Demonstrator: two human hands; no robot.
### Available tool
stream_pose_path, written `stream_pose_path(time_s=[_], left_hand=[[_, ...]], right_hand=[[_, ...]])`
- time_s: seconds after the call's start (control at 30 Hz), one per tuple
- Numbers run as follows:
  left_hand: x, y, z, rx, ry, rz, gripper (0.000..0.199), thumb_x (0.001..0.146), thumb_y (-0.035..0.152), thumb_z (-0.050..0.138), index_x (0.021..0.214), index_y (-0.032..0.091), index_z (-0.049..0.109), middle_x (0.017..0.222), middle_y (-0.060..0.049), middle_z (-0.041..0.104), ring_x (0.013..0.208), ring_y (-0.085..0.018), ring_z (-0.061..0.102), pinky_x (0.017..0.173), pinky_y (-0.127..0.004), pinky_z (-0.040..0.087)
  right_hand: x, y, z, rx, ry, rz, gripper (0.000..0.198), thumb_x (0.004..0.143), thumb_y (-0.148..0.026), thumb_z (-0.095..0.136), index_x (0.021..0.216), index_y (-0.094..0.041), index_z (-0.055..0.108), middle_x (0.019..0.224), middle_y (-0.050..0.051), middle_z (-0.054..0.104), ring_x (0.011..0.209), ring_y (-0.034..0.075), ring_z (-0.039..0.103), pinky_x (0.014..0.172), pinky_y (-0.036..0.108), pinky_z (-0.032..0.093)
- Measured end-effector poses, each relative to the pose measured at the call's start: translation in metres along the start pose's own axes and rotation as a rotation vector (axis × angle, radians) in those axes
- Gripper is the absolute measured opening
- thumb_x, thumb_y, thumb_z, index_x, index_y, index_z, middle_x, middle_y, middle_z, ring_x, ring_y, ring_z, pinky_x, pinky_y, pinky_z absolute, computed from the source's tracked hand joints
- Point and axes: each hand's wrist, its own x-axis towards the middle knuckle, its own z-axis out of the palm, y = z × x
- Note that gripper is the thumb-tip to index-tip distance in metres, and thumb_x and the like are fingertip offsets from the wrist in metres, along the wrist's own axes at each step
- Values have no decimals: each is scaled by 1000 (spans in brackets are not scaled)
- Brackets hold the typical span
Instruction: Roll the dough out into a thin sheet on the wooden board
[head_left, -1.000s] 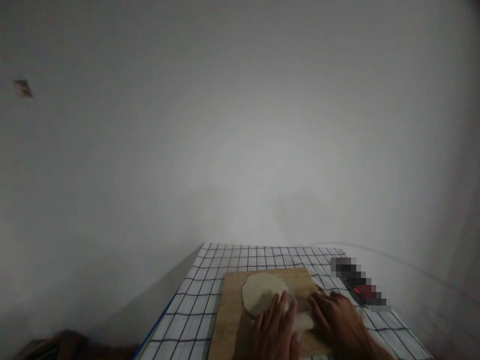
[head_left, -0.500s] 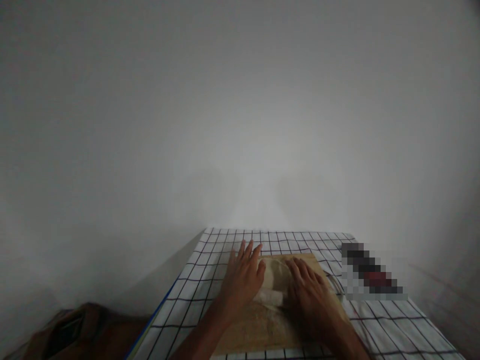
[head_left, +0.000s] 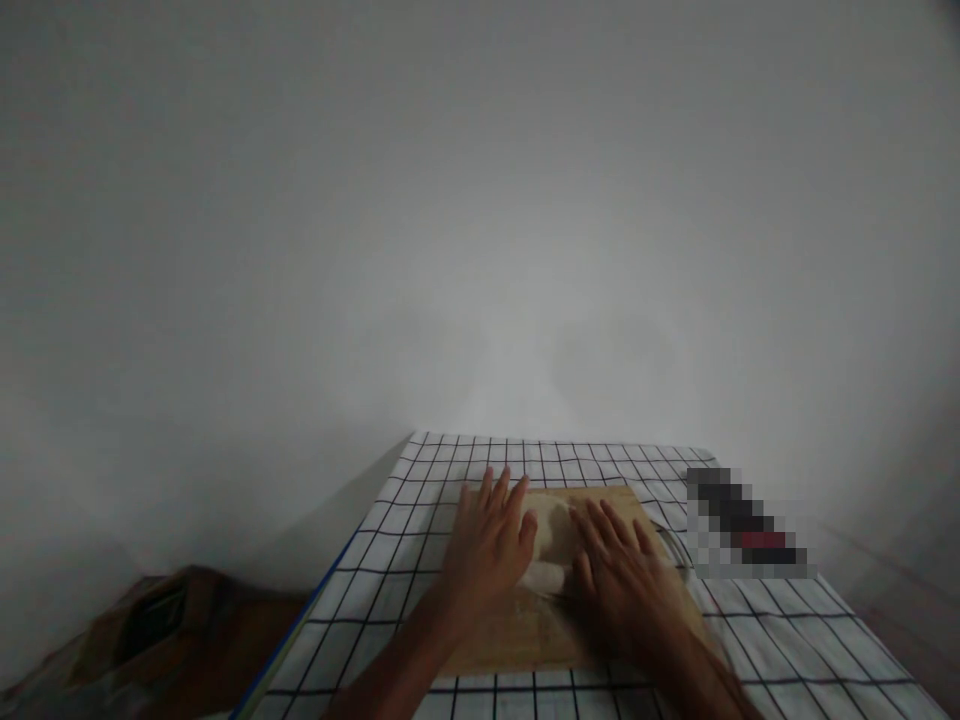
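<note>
Rolling pin (head_left: 546,578), pale and short-looking, is what I've got under me in the head view, lying crosswise on a wooden board (head_left: 517,640). Edges first: I can see the board's far, near and right sides, but the left one is mostly hidden by my left hand (head_left: 489,540) and forearm. Nearside of the pin there's a decent stretch of bare wood, then a strip of checked tablecloth (head_left: 375,575). More cloth runs out left, and a narrower band sits between the board and the wall (head_left: 480,220). Right side is tighter: some thin curved thing (head_left: 673,542) sits just beside the board, with a pixelated patch (head_left: 744,520) past it.

As for the pin, its middle shows between my two hands and each end disappears behind one. Left has its fingers fanned apart, tips passing the board's far edge in view. Right hand (head_left: 619,562) is palm down, fingers spread too. Can't tell how hard either presses. Flat dough (head_left: 551,530) shows just farside of the pin.
</note>
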Motion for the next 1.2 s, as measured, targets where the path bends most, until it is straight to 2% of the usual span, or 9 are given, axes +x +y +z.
stream_pose_path(time_s=[0.27,0.43,0.57,0.73,0.8,0.9,1.03,1.1,1.2], left_hand=[[-16,4,-6,18,64,-12,48,100,37,39,145,19,47,153,-12,45,145,-35,33,114,-63,31],[-38,10,-13,49,131,37,51,99,33,42,149,21,40,158,-8,38,148,-32,28,117,-57,29],[-56,16,-20,23,160,29,50,99,33,44,147,18,41,154,-11,43,144,-32,35,112,-53,35],[-64,26,-38,-134,18,-70,26,102,28,34,115,26,57,112,-5,70,102,-24,65,88,-42,47],[-54,27,-47,-155,-64,-84,25,103,28,31,104,26,56,92,-2,71,85,-21,68,75,-36,48],[-24,26,-58,-136,-105,-76,23,102,29,32,107,26,54,80,0,71,70,-21,68,62,-32,44],[7,25,-58,-133,-103,0,24,98,23,38,115,28,54,87,0,73,79,-21,69,70,-32,47],[11,24,-50,-143,-113,29,28,93,18,41,115,27,55,97,0,73,91,-20,68,80,-33,48],[8,21,-32,-92,-86,60,43,88,16,43,129,25,52,137,-6,60,128,-26,53,103,-43,42]], right_hand=[[-13,-9,-4,-100,66,-21,52,99,-32,37,149,-19,43,155,11,40,146,34,29,115,63,24],[-38,-15,-1,-175,223,-149,56,101,-31,37,156,-24,28,161,5,28,149,27,24,118,53,25],[-52,-13,-1,-142,293,-187,59,101,-31,42,157,-21,26,158,7,34,145,27,33,114,48,33],[-57,-4,-3,-24,248,-261,58,103,-35,42,157,-21,24,154,5,41,142,22,39,119,48,29],[-52,-1,-6,34,204,-247,54,104,-33,36,156,-20,27,155,6,41,144,22,35,119,50,28],[-32,2,-14,107,103,-161,49,106,-32,28,152,-19,38,152,9,46,143,21,38,116,46,35],[5,0,-25,85,-3,70,49,105,-28,26,146,-13,47,152,15,44,143,24,37,115,45,36],[19,-1,-27,32,-62,88,48,102,-21,28,145,-12,48,154,16,42,145,27,32,117,48,31],[29,0,-26,-25,-182,32,51,98,-17,33,148,-13,45,156,16,37,146,30,29,116,53,28]])
